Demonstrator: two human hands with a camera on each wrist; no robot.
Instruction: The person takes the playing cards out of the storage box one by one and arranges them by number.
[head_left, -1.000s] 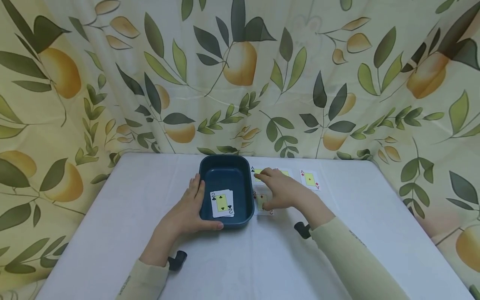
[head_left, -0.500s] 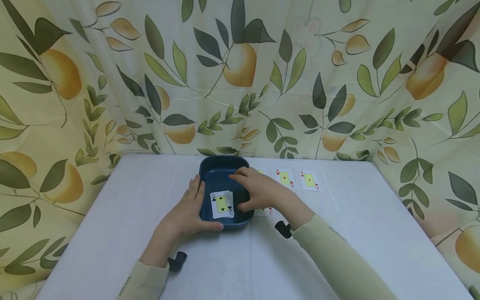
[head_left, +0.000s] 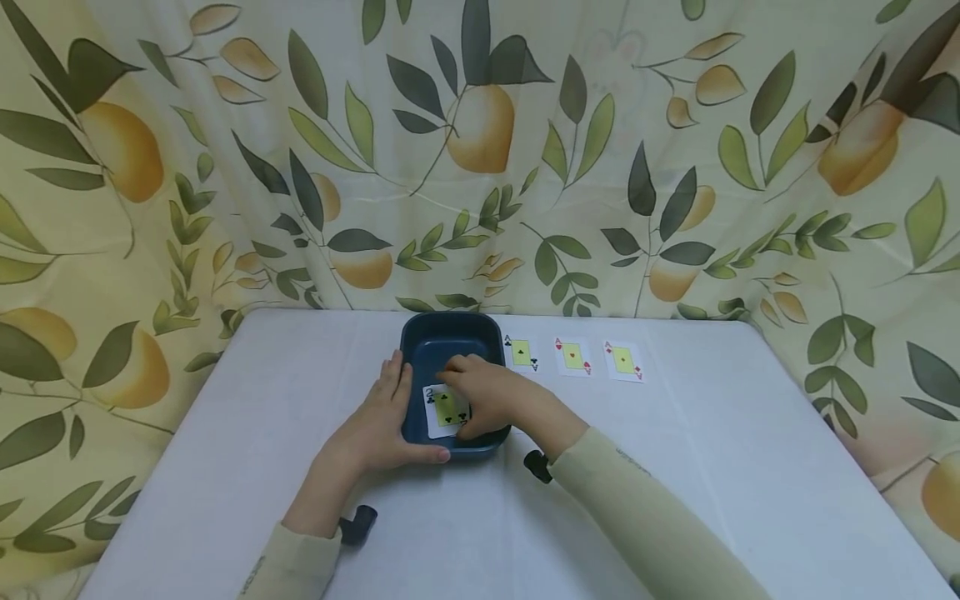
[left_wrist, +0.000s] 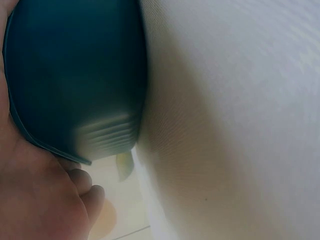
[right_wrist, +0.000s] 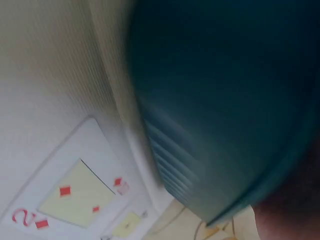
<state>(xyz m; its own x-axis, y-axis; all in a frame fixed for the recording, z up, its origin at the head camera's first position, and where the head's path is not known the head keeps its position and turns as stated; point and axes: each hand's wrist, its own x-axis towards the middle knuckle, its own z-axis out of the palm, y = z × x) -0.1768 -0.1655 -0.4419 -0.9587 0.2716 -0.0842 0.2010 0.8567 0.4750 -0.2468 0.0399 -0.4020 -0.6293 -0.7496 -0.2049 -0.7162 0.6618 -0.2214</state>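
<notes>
A dark blue rectangular tub (head_left: pixel 452 329) stands near the back of the white table. My left hand (head_left: pixel 366 429) rests against its left side, fingers straight along the rim and thumb stretched along the front rim. In the left wrist view the tub's outer wall (left_wrist: pixel 75 65) shows beside the palm. Inside the tub lies a small pile of playing cards, a two of clubs (head_left: pixel 442 410) face up. My right hand (head_left: pixel 491 396) reaches over the right rim, thumb and fingers bent to that card's right part, pinching it. The fingertips' undersides are hidden.
Right of the tub lie an ace of clubs (head_left: pixel 521 353), an ace of hearts (head_left: pixel 573 357) and an ace of diamonds (head_left: pixel 624 361). A two of diamonds (right_wrist: pixel 75 185) lies beside the tub, mostly hidden by the right arm in the head view. A patterned curtain (head_left: pixel 480 208) hangs behind.
My right hand has moved left from above the table cards into the tub and down to the two of clubs. The left hand and tub have stayed in place.
</notes>
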